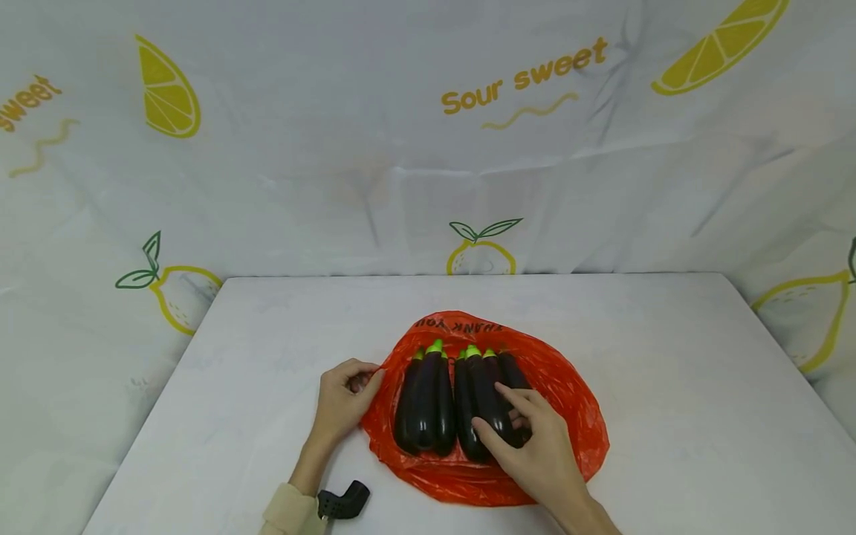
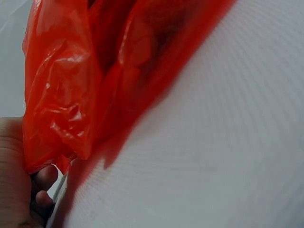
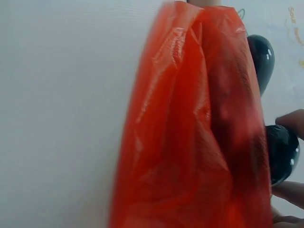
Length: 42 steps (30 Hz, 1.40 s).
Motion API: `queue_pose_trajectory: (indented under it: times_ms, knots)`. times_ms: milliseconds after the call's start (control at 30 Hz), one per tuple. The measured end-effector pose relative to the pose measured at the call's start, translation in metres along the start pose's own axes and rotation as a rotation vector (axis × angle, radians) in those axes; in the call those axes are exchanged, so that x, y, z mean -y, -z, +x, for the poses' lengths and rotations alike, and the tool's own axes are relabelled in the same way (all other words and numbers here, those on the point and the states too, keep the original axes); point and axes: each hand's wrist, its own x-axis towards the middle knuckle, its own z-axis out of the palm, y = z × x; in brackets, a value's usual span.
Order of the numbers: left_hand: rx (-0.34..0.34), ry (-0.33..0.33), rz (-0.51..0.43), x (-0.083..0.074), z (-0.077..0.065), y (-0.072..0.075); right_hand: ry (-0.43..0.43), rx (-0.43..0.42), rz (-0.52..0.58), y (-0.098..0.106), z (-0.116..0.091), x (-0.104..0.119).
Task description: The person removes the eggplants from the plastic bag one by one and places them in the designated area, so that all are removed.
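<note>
A red plastic bag (image 1: pixel 580 409) lies spread on the table, its mouth wide, with "THANK YOU" print at the far rim. Several dark purple eggplants (image 1: pixel 423 409) with green stem ends lie side by side in it, stems pointing away. At the bag's left edge my left hand (image 1: pixel 342 401) pinches the plastic (image 2: pixel 61 104) between thumb and fingers. My right hand (image 1: pixel 545 449) reaches over the near right rim and grips one eggplant (image 1: pixel 484 386), thumb on its left side and fingers on its right. In the right wrist view, that eggplant's rounded end (image 3: pixel 282 156) shows between the fingers.
The white table (image 1: pixel 689 386) extends on both sides of the bag. Behind it hangs a white cloth (image 1: pixel 321 111) printed with lemons and "Sour sweet". A black device (image 1: pixel 344 500) is on the left wrist, by a beige sleeve (image 1: pixel 290 509).
</note>
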Motion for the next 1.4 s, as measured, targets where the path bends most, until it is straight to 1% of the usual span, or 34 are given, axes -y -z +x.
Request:
queue_pose_trajectory:
  times_ms: [133,233,467,633,767,933,1067,1233,1400]
  knots:
    - [0.000,-0.009,0.006,-0.001,0.000,0.000,0.026,-0.057,0.064,-0.001,-0.002,-0.002]
    - [0.002,-0.011,0.007,0.000,0.000,0.001,0.044,-0.087,0.085,-0.001,-0.004,-0.004]
    - [0.009,-0.001,0.014,0.002,-0.001,0.002,0.042,-0.091,0.104,0.001,-0.006,-0.003]
    - [0.013,0.002,0.014,0.002,-0.002,0.002,0.079,-0.114,0.137,0.005,-0.009,-0.003]
    - [0.013,0.005,0.014,0.002,-0.002,0.002,0.102,-0.149,0.172,0.011,-0.008,-0.004]
    - [0.015,0.012,0.028,0.002,-0.002,0.002,0.087,-0.191,0.192,0.019,-0.004,-0.007]
    - [0.020,0.014,0.030,0.003,-0.002,0.002,0.073,-0.206,0.210,0.026,-0.001,-0.010]
    - [0.011,0.000,0.024,0.004,-0.002,0.001,0.071,-0.243,0.205,0.035,0.005,-0.014]
    - [-0.001,0.013,0.048,0.002,-0.001,-0.001,0.088,-0.298,0.199,0.046,0.012,-0.021]
